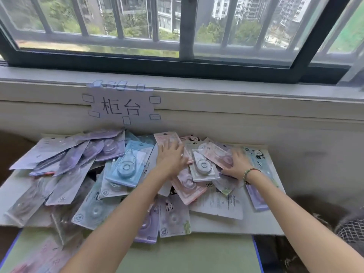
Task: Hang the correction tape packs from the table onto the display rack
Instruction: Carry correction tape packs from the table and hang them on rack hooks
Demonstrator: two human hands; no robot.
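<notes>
Both bare forearms stretched forward from the lower edge, converging over a loose heap of correction tape packs (pixel 126 170) spread across the white table (pixel 232 225) under the window (pixel 177 36). Left hand (pixel 171 156) palm down on the middle of the heap, fingers fairly straight and close together, blurred at the tips – pressing on a pink pack (pixel 167 137) rather than curled round it. Right hand (pixel 239 164) palm down too, fingers spread and flat, touching a pink pack (pixel 216 154) beside a grey pack (pixel 202 166) that lies between the two hands; beaded bracelet (pixel 250 173) on that wrist. Packs overlapping at all angles – purple to the left, blue in the centre, a panda-printed one (pixel 258 154) at the far right. Handwritten paper sign (pixel 121 105) taped to the wall below the sill
</notes>
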